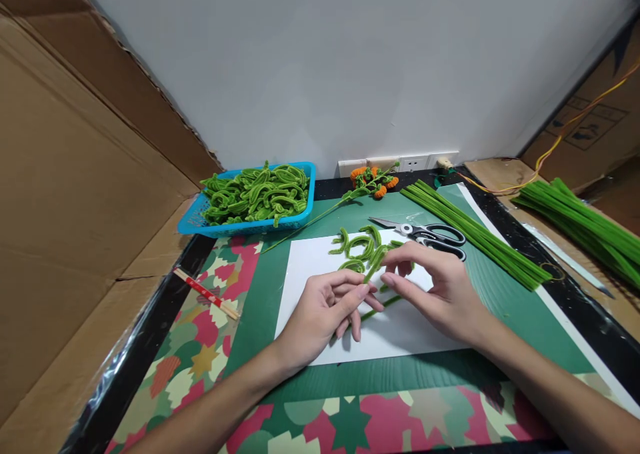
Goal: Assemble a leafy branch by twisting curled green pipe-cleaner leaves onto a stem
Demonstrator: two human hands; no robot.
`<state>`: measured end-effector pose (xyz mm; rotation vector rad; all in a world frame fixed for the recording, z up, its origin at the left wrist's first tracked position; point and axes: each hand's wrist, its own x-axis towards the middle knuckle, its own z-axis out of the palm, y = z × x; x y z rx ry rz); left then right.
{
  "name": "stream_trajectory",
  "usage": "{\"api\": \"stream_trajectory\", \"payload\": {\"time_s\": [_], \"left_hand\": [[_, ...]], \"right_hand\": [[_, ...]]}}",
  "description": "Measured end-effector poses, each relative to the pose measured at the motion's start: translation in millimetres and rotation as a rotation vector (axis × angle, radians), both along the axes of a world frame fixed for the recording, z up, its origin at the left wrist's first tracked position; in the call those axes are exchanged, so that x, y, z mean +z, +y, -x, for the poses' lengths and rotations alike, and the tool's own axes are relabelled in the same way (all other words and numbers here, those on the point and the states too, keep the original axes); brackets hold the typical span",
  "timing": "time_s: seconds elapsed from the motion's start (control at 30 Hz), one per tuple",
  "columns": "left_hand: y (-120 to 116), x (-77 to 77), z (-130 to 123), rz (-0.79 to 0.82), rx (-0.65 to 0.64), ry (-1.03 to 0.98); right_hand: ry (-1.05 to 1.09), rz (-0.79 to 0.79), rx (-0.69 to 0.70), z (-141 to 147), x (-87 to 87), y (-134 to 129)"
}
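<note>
Head view. Nearest the camera, a paper border printed with pink, green and cream shapes (350, 424) lies under the two bare forearms. The left hand (333, 307) pinches the lower end of a short, fuzzy light-green stem piece (373, 271) between thumb and fingers, above a white rectangular paper sheet (303, 264). The right hand (440, 297) is at the piece's upper end, thumb and forefinger parted by a narrow gap; whether a fingertip touches the piece cannot be told. A straight fuzzy green length (393, 301) lies on the sheet, partly hidden by the left hand. Just beyond the hands, several curved fuzzy green pieces (369, 247) appear already bent; the held piece looks unfinished.

Farther off, a blue perforated plastic basket (240, 229) carries a heap of bent green pieces (263, 191), suggesting that much shaping is done. Straight stock remains: one bundle of long green fuzzy stems (475, 231) on the green mat (510, 327), another bundle (590, 224) at far right. Black-and-grey scissors (406, 229) lie open near the sheet; an orange-flowered fuzzy stem (380, 191), apparently complete, rests behind them.
</note>
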<state>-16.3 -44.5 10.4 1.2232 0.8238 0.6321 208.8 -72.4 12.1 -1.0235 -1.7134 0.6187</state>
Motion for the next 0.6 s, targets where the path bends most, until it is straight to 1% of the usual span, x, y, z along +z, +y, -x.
{"api": "stream_trajectory", "payload": {"time_s": [0.1, 0.17, 0.3, 0.43, 0.6], "left_hand": [[-1.2, 6.6, -0.2, -0.017, -0.062, 0.014], [-2.5, 9.8, -0.3, -0.015, -0.106, 0.021], [-3.5, 8.3, -0.3, 0.009, -0.143, 0.024], [-3.0, 5.8, -0.4, 0.015, -0.157, 0.014], [-2.1, 6.9, -1.4, 0.001, -0.137, 0.035]], "right_hand": [[0.047, 0.058, 0.036, 3.7, -3.5, -1.3], [0.054, 0.071, 0.061, 5.3, -4.2, -2.0], [0.072, 0.098, 0.096, 8.7, -2.6, -4.1], [0.114, 0.144, 0.07, 14.5, -2.0, -8.4], [0.085, 0.061, 0.015, 17.4, -3.6, -11.6]]}}
